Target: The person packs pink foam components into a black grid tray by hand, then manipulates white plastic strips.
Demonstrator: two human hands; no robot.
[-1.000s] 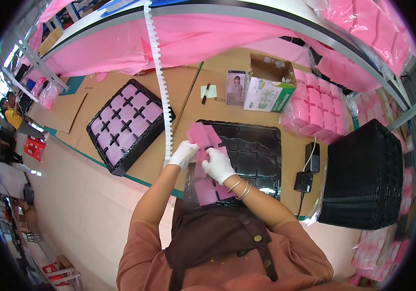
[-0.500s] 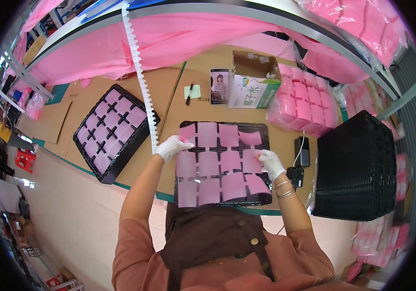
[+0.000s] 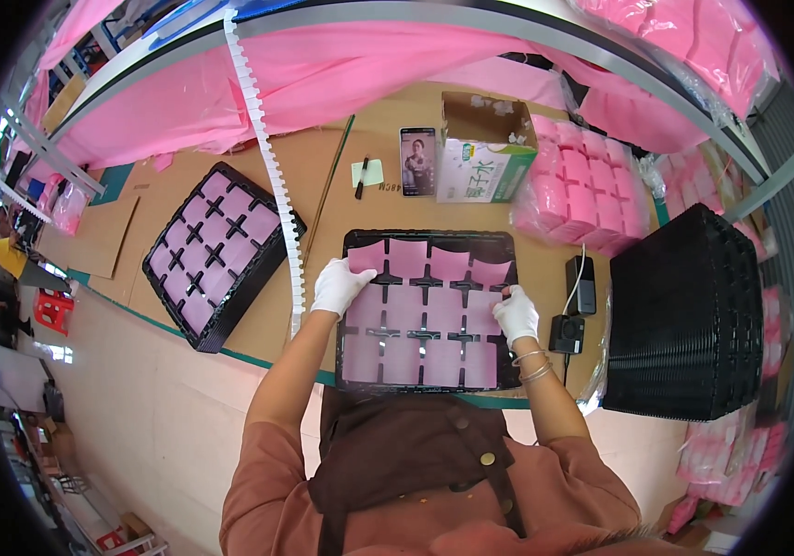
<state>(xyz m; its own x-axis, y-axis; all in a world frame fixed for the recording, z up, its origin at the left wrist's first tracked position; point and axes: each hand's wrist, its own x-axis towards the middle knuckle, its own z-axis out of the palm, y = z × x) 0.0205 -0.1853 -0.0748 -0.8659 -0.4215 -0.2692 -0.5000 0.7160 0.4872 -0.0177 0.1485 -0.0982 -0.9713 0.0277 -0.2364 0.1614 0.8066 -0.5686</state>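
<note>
A black plastic tray (image 3: 429, 237) lies on the table right in front of me. Over it spreads a thin pink sheet (image 3: 403, 308), with cross-shaped gaps between its squares and black dividers showing through them. The sheet's far row curls up a little, while its near rows lie flatter. My white-gloved left hand (image 3: 340, 286) is closed at the sheet's left edge, thumb pointing inward. At the right edge, my white-gloved right hand (image 3: 516, 316) pinches the sheet, fingertips partly hidden.
Left stands a stack of black trays (image 3: 216, 250) topped with pink. A tall black tray stack (image 3: 680, 315) rises at right, near bagged pink sheets (image 3: 582, 181). Behind are a cardboard box (image 3: 485, 153), a phone (image 3: 418, 162), a pen (image 3: 362, 178) and a hanging white toothed strip (image 3: 267, 153).
The pink sheet has come down flatter onto the tray, its near row now straight. My left hand has shifted slightly right; my right hand has moved only a little.
</note>
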